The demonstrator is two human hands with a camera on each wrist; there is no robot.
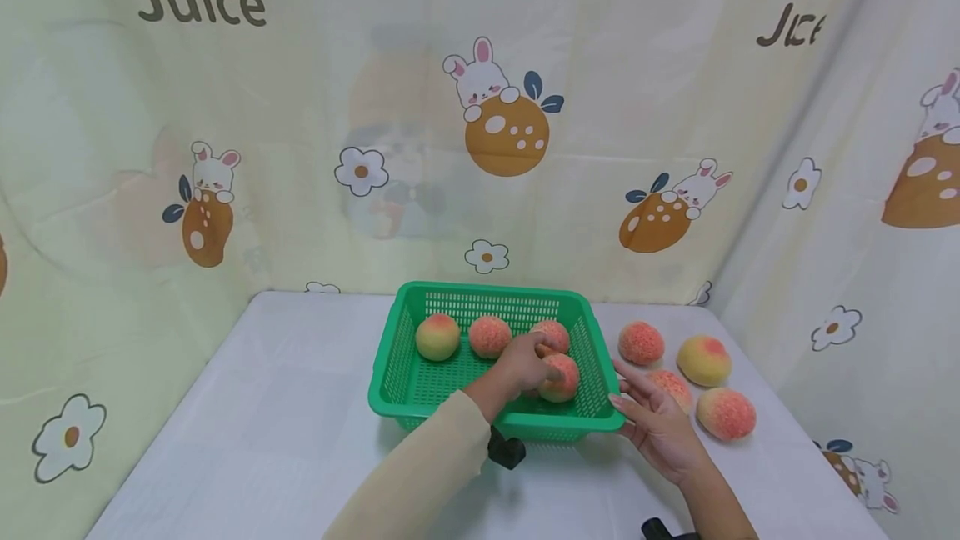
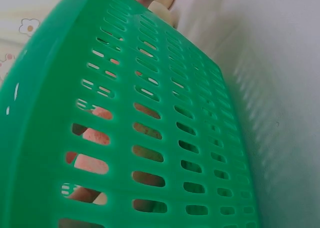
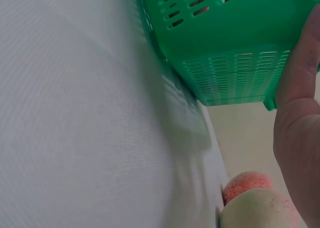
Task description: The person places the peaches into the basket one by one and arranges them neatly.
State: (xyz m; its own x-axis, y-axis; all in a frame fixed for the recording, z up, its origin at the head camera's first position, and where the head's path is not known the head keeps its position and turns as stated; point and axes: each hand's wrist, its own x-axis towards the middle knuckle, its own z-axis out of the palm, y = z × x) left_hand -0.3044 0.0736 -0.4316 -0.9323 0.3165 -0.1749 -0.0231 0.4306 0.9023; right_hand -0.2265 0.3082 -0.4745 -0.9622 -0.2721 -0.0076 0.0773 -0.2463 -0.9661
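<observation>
A green plastic basket (image 1: 386, 390) stands on the table with several peaches inside. My left hand (image 1: 521, 363) reaches over its front wall and holds the front-right peach (image 1: 561, 388), thumb against its upper left side. Right behind, partly covered by my fingers, is another peach (image 1: 553, 332). A speckled pink peach (image 1: 491, 337) and a smoother yellow one (image 1: 438, 337) sit farther left. At the basket's right end my right hand (image 1: 656, 423) rests its fingertips on the rim, fingers nearly straight. The left wrist view shows the slotted basket wall (image 2: 120, 158), with the held peach mostly hidden behind it.
Several more peaches lie right of the basket: a speckled one (image 1: 641, 343), a yellow one (image 1: 704, 361), a pink one (image 1: 726, 414), and one (image 1: 672, 391) partly behind my right hand. A patterned curtain (image 1: 300, 107) hangs behind the white-covered table (image 1: 247, 423).
</observation>
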